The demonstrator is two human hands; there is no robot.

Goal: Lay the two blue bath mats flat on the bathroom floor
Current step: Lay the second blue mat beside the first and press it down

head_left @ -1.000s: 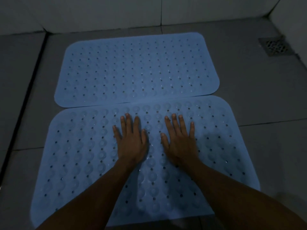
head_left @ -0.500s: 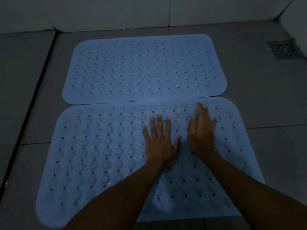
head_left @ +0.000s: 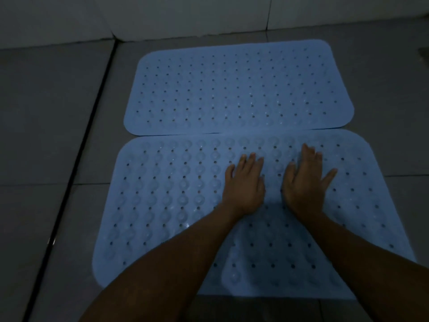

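My left hand [head_left: 245, 184] and right hand [head_left: 305, 182], fingers spread, lie flat on the near blue bath mat [head_left: 162, 205]; the far blue bath mat [head_left: 232, 89] lies just beyond my fingertips.

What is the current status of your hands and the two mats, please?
Left hand and right hand open, palms flat on near mat. Far mat flat, edges meeting. Nothing in the way.

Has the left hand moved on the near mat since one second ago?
Yes. The left hand has slid to the right across the near mat, from about its middle toward its right half, next to the right hand.
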